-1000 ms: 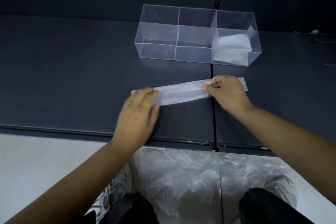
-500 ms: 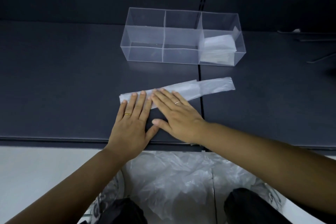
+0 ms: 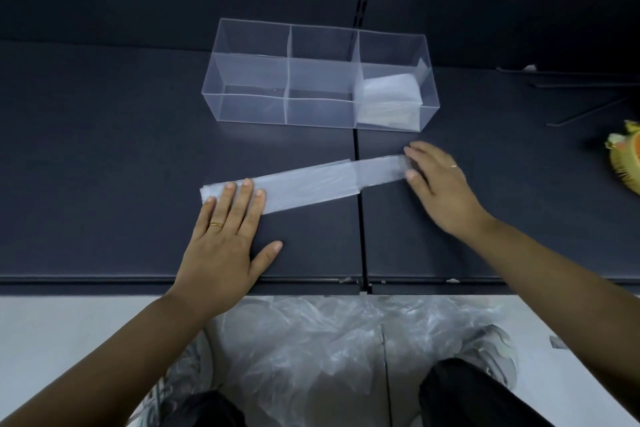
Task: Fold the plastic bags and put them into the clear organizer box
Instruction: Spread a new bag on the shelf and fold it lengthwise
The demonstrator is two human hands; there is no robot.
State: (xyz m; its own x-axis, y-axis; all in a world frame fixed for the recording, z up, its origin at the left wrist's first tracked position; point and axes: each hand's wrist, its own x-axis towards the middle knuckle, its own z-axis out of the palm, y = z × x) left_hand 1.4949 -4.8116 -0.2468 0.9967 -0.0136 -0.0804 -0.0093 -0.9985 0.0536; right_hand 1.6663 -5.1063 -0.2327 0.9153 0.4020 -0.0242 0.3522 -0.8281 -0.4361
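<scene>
A plastic bag folded into a long narrow strip (image 3: pixel 311 184) lies flat on the dark shelf (image 3: pixel 104 166), slanting up to the right. My left hand (image 3: pixel 225 236) presses its left end with straight fingers. My right hand (image 3: pixel 440 180) lies flat on the strip's right end, fingers straight. Behind the strip stands the clear organizer box (image 3: pixel 287 76) with three compartments. A folded bag (image 3: pixel 389 94) sits in its right compartment; the other two hold nothing.
A heap of loose plastic bags (image 3: pixel 311 350) lies on the floor between my shoes, below the shelf's front edge. A yellow-orange object (image 3: pixel 623 159) sits at the right edge of the shelf. Thin dark rods (image 3: pixel 588 80) lie at the back right.
My right hand has slid along the strip from beside my left hand to the strip's right end. The left hand has stayed pressed on the left end.
</scene>
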